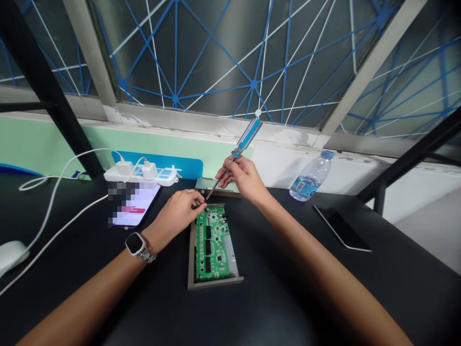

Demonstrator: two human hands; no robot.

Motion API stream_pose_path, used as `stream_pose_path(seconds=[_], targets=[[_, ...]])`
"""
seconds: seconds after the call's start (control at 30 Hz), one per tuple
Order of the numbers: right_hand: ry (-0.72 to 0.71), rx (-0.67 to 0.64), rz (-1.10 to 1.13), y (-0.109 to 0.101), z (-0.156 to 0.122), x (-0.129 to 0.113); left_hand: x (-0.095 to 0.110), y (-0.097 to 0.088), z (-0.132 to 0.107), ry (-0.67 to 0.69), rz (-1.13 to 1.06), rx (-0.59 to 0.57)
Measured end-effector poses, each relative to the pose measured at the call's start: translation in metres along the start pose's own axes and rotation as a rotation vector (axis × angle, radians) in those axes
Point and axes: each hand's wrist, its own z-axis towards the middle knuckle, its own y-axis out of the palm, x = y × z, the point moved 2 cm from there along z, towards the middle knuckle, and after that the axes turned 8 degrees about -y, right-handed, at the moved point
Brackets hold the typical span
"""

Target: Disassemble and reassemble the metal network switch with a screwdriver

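My right hand (243,175) grips a screwdriver (248,134) by its shaft just below the clear and blue handle. The screwdriver is tilted, handle up and to the right, tip down at the far left corner of a green circuit board (218,245). The board sits in a shallow grey metal case (192,269). Beside the screwdriver tip, my left hand (182,209) has its thumb and fingers pinched together. Whatever is between them is too small or hidden to make out. Behind the board lies a metal cover or plate (219,191), partly hidden by my hands.
A lit phone (137,211) and a white power strip (169,176) with plugged-in chargers and white cables are at the left. A white mouse (12,254) lies at the left edge. To the right stand a water bottle (311,177) and a dark phone (340,228).
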Motion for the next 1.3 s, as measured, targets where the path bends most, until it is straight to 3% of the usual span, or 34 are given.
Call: stream_pose_path(seconds=[0.27, 0.63, 1.17, 1.3], targets=[[-0.045, -0.065, -0.099, 0.003, -0.004, 0.002, -0.001, 0.002, 0.0, 0.021, 0.017, -0.004], [-0.077, -0.107, -0.117, 0.003, -0.005, -0.004, -0.01, 0.009, 0.001, -0.004, -0.14, 0.005], [-0.178, -0.175, -0.275, 0.011, -0.013, -0.007, -0.007, 0.004, 0.0, 0.056, -0.022, -0.023], [-0.164, -0.164, -0.27, 0.011, -0.012, -0.005, -0.019, -0.002, -0.001, -0.127, 0.211, -0.037]])
